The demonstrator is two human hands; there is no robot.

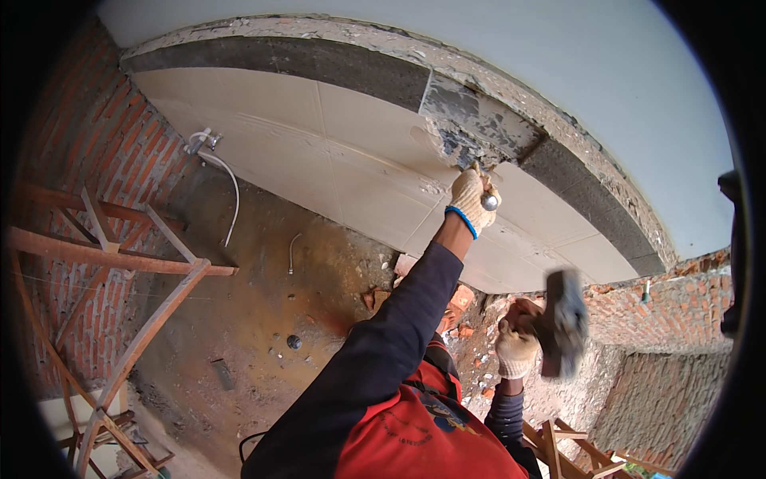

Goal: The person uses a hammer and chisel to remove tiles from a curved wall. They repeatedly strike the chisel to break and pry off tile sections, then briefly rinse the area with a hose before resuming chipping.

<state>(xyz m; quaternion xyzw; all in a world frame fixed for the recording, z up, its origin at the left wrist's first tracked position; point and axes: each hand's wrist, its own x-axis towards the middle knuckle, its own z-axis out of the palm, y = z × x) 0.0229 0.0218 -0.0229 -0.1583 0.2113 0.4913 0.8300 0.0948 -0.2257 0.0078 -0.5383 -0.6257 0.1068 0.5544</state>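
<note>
My left hand [472, 196], in a cream knitted glove with a blue cuff, is closed around a metal chisel [490, 203]. The chisel's round butt end faces me, and its tip is hidden by the glove. Just beyond it lies a broken patch [461, 148] of rough grey mortar between cream wall tiles [375, 136]. Lower and to the right, my gloved right hand [517, 343] grips a hammer. Its heavy dark hammer head [563, 323] is slightly blurred and stands apart from the chisel.
Grey border tiles [351, 69] run above the cream ones. Broken bricks [459, 302] and rubble lie at the wall's foot. A tap with a white hose [235, 191] hangs at the left. Wooden trestle beams [159, 319] stand at the left, with more timber [570, 447] at lower right.
</note>
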